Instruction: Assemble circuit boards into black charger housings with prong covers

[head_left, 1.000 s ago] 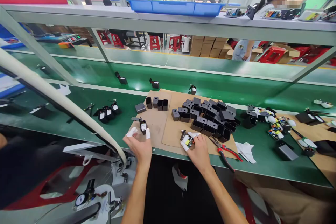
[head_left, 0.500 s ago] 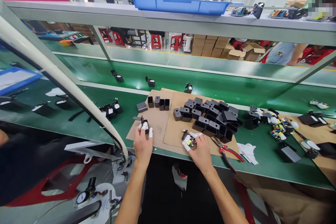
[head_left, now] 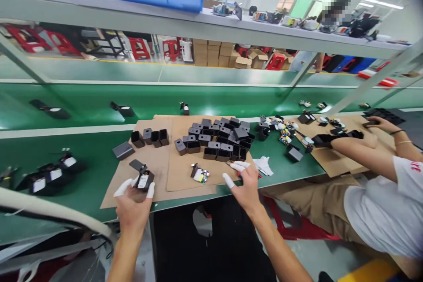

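Note:
My left hand (head_left: 134, 205), with white finger cots, grips a small black plastic case (head_left: 145, 180) between thumb and fingers. White-labelled parts sit in its opening, and a dark flat piece (head_left: 136, 165) sticks up beside it. Fingers apart, my right hand (head_left: 246, 187) is over the pliers, whose red handle (head_left: 259, 176) shows past it; the rest is mostly hidden. Whether it touches them I cannot tell. Left of that hand, a small circuit board (head_left: 201, 175) with a dark part attached lies on the cardboard (head_left: 178, 178).
Several empty black cases (head_left: 211, 139) crowd the cardboard's far side, with others (head_left: 155, 138) to the left. White cloth (head_left: 263, 165) lies right of the pliers. A co-worker's arms (head_left: 360, 145) work at the right. Black assemblies (head_left: 54, 174) lie left. A shelf (head_left: 132, 16) spans above.
The view has swung to the right. My right hand has let go of the circuit board and moved right to the pliers. My left hand still holds the case, now with its opening in view.

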The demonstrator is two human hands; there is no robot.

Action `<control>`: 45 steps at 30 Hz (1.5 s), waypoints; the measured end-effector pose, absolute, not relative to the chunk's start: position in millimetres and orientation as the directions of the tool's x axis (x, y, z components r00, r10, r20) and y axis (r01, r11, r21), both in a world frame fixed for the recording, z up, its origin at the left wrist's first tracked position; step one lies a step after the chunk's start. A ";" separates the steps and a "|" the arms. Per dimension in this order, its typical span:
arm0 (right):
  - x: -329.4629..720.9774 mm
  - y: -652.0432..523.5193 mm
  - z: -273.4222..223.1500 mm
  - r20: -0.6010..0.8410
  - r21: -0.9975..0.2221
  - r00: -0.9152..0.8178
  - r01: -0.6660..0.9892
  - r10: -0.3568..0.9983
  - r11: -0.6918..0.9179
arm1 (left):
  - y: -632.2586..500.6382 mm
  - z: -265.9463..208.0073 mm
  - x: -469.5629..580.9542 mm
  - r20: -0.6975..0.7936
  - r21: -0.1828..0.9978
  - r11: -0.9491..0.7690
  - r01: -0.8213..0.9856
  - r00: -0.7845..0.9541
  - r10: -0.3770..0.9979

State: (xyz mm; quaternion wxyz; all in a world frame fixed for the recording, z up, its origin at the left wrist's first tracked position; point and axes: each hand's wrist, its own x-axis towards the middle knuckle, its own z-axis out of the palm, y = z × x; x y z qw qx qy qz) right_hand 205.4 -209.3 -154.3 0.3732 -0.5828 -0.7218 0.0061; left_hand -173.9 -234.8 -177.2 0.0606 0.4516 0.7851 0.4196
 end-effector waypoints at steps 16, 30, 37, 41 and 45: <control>275.4 -225.2 -154.4 0.262 -0.235 -0.214 0.931 0.941 0.278 | -218.7 -155.8 -159.8 0.125 0.658 -0.047 0.751 -0.048 0.991; 247.9 -286.7 -27.5 0.165 -0.612 -0.495 0.627 0.853 0.482 | -256.3 -65.5 -87.5 0.307 0.625 -0.392 0.675 0.249 0.919; 230.7 -281.3 1.3 0.222 -0.606 -0.576 0.551 0.787 0.574 | -266.3 -47.8 -84.9 0.417 0.457 -0.446 0.770 0.258 0.872; 224.6 -278.9 -8.1 0.237 -0.627 -0.570 0.529 0.787 0.572 | -274.7 -41.3 -88.3 0.438 0.373 -0.413 0.831 0.234 0.868; 223.3 -280.9 -10.3 0.201 -0.647 -0.559 0.542 0.805 0.537 | -280.3 -34.8 -90.7 0.438 0.315 -0.402 0.860 0.244 0.865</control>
